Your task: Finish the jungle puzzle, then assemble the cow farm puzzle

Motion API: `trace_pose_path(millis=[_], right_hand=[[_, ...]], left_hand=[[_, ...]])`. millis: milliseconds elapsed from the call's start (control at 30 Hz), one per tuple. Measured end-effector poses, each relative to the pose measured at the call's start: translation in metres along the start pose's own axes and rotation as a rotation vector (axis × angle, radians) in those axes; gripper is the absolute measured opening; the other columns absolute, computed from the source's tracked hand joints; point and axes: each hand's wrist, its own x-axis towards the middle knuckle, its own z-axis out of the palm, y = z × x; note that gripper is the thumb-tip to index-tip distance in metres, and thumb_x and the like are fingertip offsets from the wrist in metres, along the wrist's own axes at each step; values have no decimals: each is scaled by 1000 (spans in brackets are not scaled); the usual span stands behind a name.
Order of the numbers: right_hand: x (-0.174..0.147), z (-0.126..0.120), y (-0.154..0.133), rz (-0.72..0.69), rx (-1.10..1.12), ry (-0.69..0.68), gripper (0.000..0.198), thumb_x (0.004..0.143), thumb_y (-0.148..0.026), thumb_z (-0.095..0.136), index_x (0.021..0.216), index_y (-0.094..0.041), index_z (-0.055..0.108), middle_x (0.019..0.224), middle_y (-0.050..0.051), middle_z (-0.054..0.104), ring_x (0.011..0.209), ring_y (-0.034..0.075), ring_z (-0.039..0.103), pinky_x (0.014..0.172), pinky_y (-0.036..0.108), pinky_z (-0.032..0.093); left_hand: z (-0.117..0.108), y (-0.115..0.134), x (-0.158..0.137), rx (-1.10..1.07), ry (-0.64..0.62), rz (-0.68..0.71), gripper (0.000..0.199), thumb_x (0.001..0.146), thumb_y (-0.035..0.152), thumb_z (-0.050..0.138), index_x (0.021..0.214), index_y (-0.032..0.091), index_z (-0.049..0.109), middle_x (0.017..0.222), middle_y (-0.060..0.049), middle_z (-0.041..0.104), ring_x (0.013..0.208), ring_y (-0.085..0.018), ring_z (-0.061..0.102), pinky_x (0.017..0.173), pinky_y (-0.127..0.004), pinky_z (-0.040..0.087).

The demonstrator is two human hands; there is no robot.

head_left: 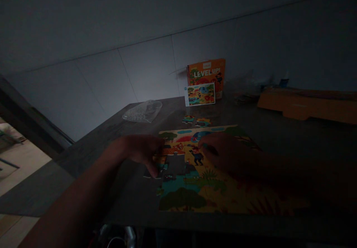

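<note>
A jigsaw puzzle (206, 196) with animals and trees lies partly assembled on the grey table, with a gap in its left middle. My left hand (141, 151) is at the left edge of the gap. Its thumb and fingers close around a puzzle piece (160, 161) with orange and teal on it. My right hand (220, 149) rests over the upper middle of the puzzle, fingers curled. A bit of teal shows at its fingertips, but whether that is a loose piece is unclear. Two loose pieces, one on the left (188, 119) and one on the right (203, 122), lie beyond the puzzle.
An orange "LEVEL UP!" box (206, 71) stands at the back, with a picture card (200, 94) leaning before it. A clear plastic bag (143, 111) lies at the back left. Flat orange cardboard (309, 104) occupies the right side. The scene is dim.
</note>
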Motion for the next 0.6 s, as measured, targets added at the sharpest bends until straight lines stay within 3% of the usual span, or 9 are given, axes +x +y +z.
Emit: trace_pose_path(millis=[133,333,600], right_hand=[[1,2,0,-6,-12,10,23,89,-21,47,68,-16,52,64,1,52,57,11,37,58,28,20],[1,1,0,-12,-4,19,22,88,-21,47,67,-16,50,64,1,51,57,11,36,58,28,21],[1,1,0,11,-3,1,19,86,-18,50,68,-16,50,65,1,52,58,11,38,59,27,21]], left_hand=[[1,-1,1,-50,10,-1,70,59,26,86,121,14,57,107,-6,69,90,-22,63,65,-23,43],[2,-5,8,-6,48,17,60,58,32,88,106,12,58,96,-6,68,81,-21,61,62,-24,42],[2,-5,8,-61,6,64,55,59,23,84,106,13,58,98,-5,68,84,-20,62,64,-24,43]])
